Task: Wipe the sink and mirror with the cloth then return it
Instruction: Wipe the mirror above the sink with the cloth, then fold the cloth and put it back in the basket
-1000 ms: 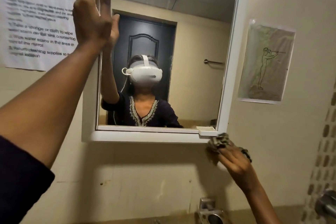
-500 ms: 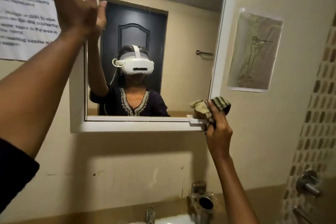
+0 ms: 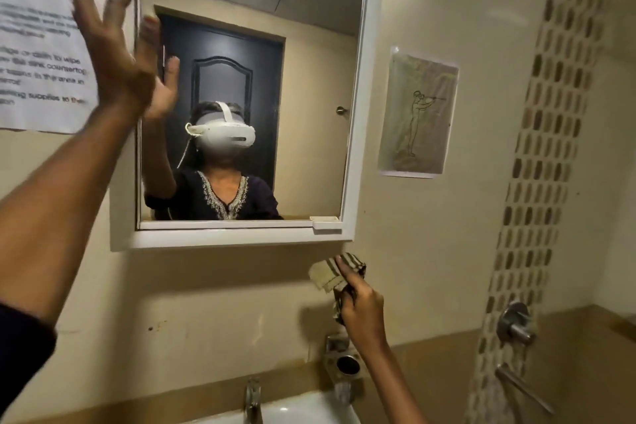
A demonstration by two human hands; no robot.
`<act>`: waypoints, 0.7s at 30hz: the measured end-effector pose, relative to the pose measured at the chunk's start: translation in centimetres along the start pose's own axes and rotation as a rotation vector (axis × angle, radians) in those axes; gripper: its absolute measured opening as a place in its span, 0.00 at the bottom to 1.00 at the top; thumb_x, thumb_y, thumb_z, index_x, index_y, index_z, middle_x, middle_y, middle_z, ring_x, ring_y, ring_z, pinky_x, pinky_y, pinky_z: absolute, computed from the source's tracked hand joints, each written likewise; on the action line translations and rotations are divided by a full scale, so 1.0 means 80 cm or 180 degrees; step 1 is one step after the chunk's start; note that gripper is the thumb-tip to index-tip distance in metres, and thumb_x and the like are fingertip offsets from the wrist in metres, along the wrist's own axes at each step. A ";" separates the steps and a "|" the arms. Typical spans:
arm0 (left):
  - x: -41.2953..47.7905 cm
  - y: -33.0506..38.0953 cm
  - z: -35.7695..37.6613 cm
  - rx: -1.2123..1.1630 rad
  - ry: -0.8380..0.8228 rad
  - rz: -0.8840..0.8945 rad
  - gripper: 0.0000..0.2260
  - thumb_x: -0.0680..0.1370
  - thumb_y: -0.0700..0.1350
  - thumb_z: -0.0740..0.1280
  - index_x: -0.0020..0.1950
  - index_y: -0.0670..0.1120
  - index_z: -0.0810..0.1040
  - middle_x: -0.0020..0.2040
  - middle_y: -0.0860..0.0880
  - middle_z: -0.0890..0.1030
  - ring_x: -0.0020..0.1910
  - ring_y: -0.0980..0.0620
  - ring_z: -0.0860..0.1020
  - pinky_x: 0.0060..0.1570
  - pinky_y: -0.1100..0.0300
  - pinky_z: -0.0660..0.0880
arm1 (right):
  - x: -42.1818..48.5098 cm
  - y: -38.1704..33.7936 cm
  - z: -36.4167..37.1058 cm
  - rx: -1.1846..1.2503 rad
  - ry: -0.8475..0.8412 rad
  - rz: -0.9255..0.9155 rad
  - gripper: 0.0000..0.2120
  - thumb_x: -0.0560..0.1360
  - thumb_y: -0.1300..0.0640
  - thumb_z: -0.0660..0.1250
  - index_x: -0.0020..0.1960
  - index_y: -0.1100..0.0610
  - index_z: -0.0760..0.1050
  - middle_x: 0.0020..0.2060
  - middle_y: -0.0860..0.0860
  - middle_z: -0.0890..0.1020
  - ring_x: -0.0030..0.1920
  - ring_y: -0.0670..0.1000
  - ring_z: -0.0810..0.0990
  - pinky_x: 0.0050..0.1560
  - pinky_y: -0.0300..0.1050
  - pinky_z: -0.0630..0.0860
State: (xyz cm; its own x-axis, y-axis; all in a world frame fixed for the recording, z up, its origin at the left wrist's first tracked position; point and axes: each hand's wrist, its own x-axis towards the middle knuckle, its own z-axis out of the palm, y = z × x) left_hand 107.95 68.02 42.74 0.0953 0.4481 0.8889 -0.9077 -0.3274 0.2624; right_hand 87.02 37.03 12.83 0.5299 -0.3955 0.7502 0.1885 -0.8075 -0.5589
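Note:
A white-framed mirror [image 3: 309, 45] hangs on the beige wall and reflects a person wearing a headset. My left hand [image 3: 113, 55] is raised at the mirror's left edge, fingers spread, empty and a little blurred. Below the mirror's lower right corner my right hand [image 3: 361, 311] grips a striped olive cloth [image 3: 330, 274], bunched, with one end sticking up. The cloth is clear of the glass, in front of the wall. The white sink [image 3: 303, 411] shows at the bottom edge with its tap [image 3: 253, 399].
A printed instruction sheet [image 3: 38, 55] is taped left of the mirror, and a drawing [image 3: 418, 115] right of it. A metal holder [image 3: 344, 360] is fixed above the sink. A wall valve [image 3: 516, 323] and a rail [image 3: 525, 389] stick out at the right beside the mosaic tile strip.
My right hand has dropped with the cloth from the mirror's lower right corner to below the frame. My left hand has tilted away from the mirror's edge. The view has shifted.

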 end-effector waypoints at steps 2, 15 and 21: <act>-0.088 0.100 -0.031 -0.0650 -0.0582 0.0053 0.12 0.80 0.46 0.60 0.61 0.44 0.75 0.62 0.45 0.71 0.64 0.52 0.71 0.64 0.63 0.70 | -0.019 -0.015 -0.019 0.0013 -0.0084 -0.0139 0.30 0.70 0.75 0.61 0.67 0.52 0.72 0.54 0.45 0.79 0.50 0.41 0.78 0.49 0.20 0.67; -0.437 0.253 -0.142 -0.2097 -0.4210 -0.2326 0.34 0.60 0.53 0.80 0.62 0.58 0.71 0.56 0.59 0.81 0.55 0.61 0.80 0.51 0.70 0.75 | -0.153 -0.110 -0.130 0.0235 -0.1213 -0.0513 0.39 0.73 0.67 0.58 0.73 0.36 0.49 0.68 0.42 0.68 0.63 0.40 0.72 0.61 0.39 0.72; -0.473 0.304 -0.145 -0.2516 -0.4528 -0.2599 0.25 0.61 0.45 0.80 0.55 0.54 0.77 0.50 0.60 0.84 0.50 0.61 0.81 0.48 0.70 0.75 | -0.202 -0.100 -0.226 0.0725 -0.0525 0.0215 0.34 0.70 0.66 0.67 0.68 0.40 0.61 0.55 0.36 0.78 0.58 0.41 0.77 0.56 0.31 0.72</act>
State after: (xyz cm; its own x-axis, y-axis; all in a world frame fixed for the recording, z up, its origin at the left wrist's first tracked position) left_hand 77.54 52.77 11.14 0.4180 -0.8334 0.3616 -0.3782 0.2023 0.9034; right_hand 61.99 41.98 11.57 0.6713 -0.3535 0.6514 0.3192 -0.6554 -0.6845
